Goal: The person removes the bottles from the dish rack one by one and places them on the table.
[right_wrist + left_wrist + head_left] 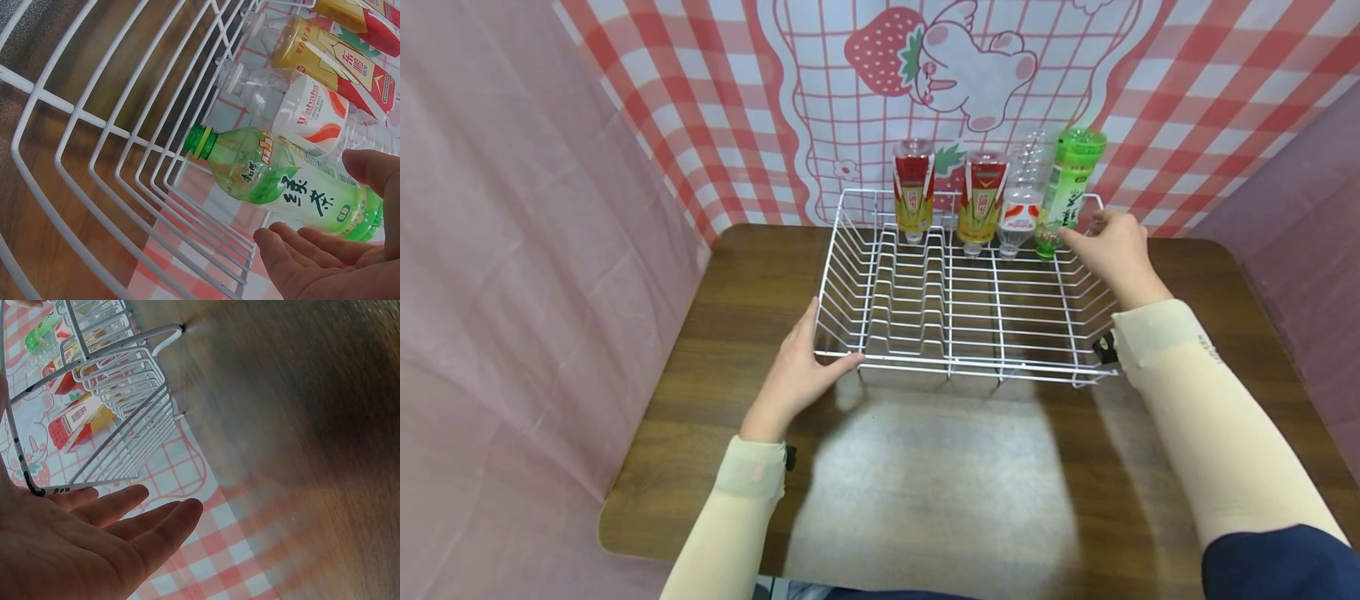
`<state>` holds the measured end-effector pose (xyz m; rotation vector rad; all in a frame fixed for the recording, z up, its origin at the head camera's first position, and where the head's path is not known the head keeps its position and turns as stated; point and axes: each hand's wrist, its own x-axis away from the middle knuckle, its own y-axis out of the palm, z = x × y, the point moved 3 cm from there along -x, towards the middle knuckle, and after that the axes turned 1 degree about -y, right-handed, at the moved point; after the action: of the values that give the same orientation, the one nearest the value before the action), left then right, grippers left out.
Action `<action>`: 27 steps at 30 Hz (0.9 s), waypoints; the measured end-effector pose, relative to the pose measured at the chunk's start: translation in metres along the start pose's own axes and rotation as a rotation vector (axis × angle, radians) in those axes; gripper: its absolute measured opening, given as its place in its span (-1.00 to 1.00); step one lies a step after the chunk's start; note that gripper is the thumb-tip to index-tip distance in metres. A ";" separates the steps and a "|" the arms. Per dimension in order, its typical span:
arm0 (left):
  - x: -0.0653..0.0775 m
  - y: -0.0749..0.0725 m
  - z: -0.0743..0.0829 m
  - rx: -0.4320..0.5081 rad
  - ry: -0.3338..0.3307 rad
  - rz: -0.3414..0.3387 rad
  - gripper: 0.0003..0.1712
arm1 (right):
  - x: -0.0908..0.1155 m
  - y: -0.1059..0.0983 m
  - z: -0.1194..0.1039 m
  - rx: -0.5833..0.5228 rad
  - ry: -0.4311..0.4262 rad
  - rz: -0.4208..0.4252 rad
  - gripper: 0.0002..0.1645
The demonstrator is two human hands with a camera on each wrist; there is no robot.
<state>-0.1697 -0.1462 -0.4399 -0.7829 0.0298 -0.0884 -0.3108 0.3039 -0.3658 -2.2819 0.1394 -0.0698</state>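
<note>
Standing cap-down in the rear-right corner of the white wire rack (pixel 973 363), the green plastic bottle (pixel 1070 193) is flanked on its right by the nearer right hand (pixel 1116 250), grip wide.

The wire rack (pixel 950 362) has free room above its middle, but four upturned bottles (pixel 981 200) bar its back.

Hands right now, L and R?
Left hand: open, at the white rack's near-left corner.
Right hand: open, beside the green bottle; contact unclear.

Small curtained nook, pink drapes (pixel 512 292) at left and right edges, strawberry-patterned cloth (pixel 700 92) across top, wooden table (pixel 700 375) at centre
</note>
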 end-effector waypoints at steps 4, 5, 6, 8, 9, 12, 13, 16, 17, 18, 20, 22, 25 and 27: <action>-0.001 0.000 -0.001 -0.004 0.001 0.001 0.41 | -0.002 0.000 0.001 -0.007 0.011 -0.006 0.09; -0.001 0.000 -0.001 -0.004 0.001 0.000 0.41 | -0.002 0.001 0.001 -0.008 0.012 -0.006 0.09; -0.001 0.000 -0.001 -0.004 0.001 0.000 0.41 | -0.003 0.001 0.001 -0.009 0.011 -0.004 0.09; -0.001 0.001 -0.002 -0.003 0.000 -0.001 0.40 | -0.004 0.003 0.001 -0.007 0.009 -0.005 0.08; -0.001 0.001 -0.002 0.004 0.000 -0.001 0.40 | -0.005 0.004 0.001 -0.006 0.006 -0.006 0.08; -0.001 0.001 -0.001 0.016 -0.003 0.000 0.39 | -0.007 0.006 0.002 -0.003 -0.004 -0.008 0.07; -0.001 0.001 -0.001 0.019 -0.002 0.001 0.39 | -0.007 0.007 0.002 0.001 -0.006 -0.010 0.06; -0.001 0.001 -0.001 0.018 0.001 0.007 0.38 | -0.009 0.007 0.001 0.004 -0.017 -0.005 0.03; -0.001 0.001 -0.001 0.014 0.000 0.008 0.38 | -0.010 0.007 0.000 0.003 -0.019 -0.005 0.03; -0.001 0.000 -0.001 0.013 -0.001 0.009 0.38 | -0.011 0.007 0.000 0.003 -0.020 -0.006 0.03; -0.001 0.000 -0.001 0.010 -0.004 0.010 0.38 | -0.012 0.007 -0.001 -0.002 -0.011 -0.013 0.03; -0.001 0.000 -0.002 0.009 -0.004 0.010 0.38 | -0.013 0.008 0.000 -0.006 0.000 -0.019 0.05; -0.002 0.001 -0.004 0.011 -0.004 0.006 0.39 | -0.014 0.009 0.002 -0.009 0.010 -0.021 0.05; -0.002 0.002 -0.004 0.015 -0.004 0.004 0.40 | -0.015 0.010 0.004 -0.009 0.012 -0.017 0.05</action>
<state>-0.1716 -0.1478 -0.4445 -0.7684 0.0267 -0.0832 -0.3259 0.3018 -0.3762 -2.2918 0.1263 -0.0918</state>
